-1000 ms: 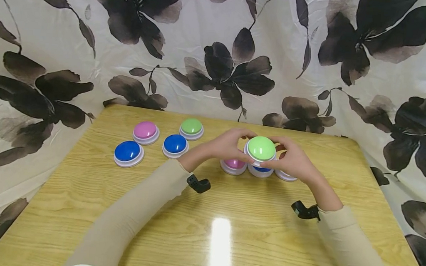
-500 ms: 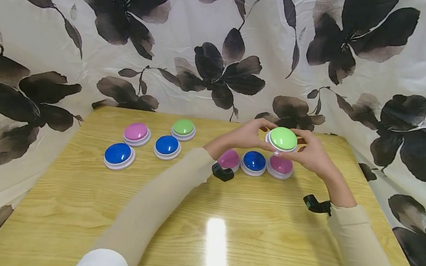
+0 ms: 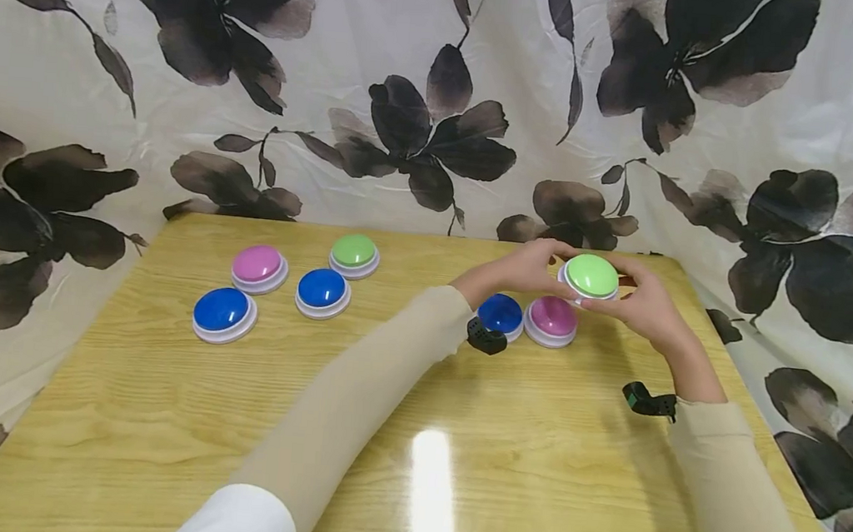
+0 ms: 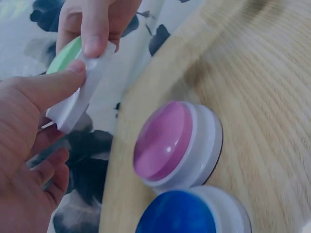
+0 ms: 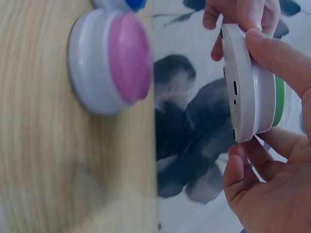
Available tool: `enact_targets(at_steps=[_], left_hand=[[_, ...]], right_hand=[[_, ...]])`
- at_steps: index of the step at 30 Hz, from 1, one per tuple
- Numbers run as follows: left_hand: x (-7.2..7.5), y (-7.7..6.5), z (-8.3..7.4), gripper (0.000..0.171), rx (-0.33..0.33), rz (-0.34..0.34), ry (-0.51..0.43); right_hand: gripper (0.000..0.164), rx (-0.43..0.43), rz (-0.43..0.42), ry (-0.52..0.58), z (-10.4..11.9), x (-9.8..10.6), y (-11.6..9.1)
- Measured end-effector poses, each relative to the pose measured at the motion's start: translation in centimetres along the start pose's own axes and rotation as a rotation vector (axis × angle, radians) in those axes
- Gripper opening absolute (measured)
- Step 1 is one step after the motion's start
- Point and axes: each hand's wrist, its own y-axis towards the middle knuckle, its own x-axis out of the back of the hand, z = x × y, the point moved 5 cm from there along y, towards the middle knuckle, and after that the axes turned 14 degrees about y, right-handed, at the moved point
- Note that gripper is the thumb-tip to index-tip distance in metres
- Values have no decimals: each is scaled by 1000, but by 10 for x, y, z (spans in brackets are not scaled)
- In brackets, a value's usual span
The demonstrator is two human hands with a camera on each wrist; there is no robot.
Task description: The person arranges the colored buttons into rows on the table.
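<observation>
Between my two hands, raised off the table, is a green push button (image 3: 592, 276) with a white round base. My left hand (image 3: 527, 267) pinches its left edge, thumb in front and fingers behind. On the opposite edge my right hand (image 3: 642, 302) grips it the same way. The right wrist view shows the flat underside of the green button (image 5: 239, 87) with small slots. Just below it on the table sit a pink button (image 3: 552, 319) and, beside that, a blue button (image 3: 500, 315) partly covered by the left wrist's black camera.
At the left of the wooden table (image 3: 294, 423) stand another pink button (image 3: 257, 266), two more blue buttons (image 3: 221, 312) and a second green button (image 3: 353, 253). A floral cloth (image 3: 442, 67) hangs right behind the table's back edge.
Both hands have carried the green button to the right, from above the blue button to past the pink one. My left forearm now hides the other pink button of that row.
</observation>
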Motion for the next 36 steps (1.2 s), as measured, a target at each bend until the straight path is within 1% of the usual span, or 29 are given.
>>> enact_targets(at_steps=[3, 6, 8, 11, 14, 17, 21, 25, 27, 32, 36], left_hand=[[-8, 11, -1, 68, 10, 16, -15], [-18, 19, -1, 66, 9, 28, -33], [-24, 25, -1, 65, 12, 31, -37], [-30, 31, -2, 65, 25, 34, -28], [-35, 36, -2, 67, 50, 41, -35], [-41, 40, -3, 68, 71, 54, -21], [-49, 44, -7, 68, 76, 77, 26], [-55, 43, -7, 67, 76, 89, 52], [-58, 43, -5, 68, 91, 97, 53], [-66, 42, 0, 71, 151, 128, 45], [-71, 42, 2, 71, 159, 147, 48]], right_hand=[[68, 1, -23, 8, -7, 5, -2], [68, -19, -37, -13, -17, 8, -4], [71, -45, -40, -26, -23, 12, -5], [78, -82, -43, -34, -31, 17, -7], [80, -81, -39, -20, -36, 20, -7], [81, -89, -30, -14, -44, 21, -8], [82, -137, -37, -15, -55, 23, -12], [80, -165, -37, -6, -61, 21, -15], [80, -177, -31, -6, -64, 20, -15], [82, -211, -25, -25, -73, 18, -15], [82, -216, -18, -42, -79, 16, -15]])
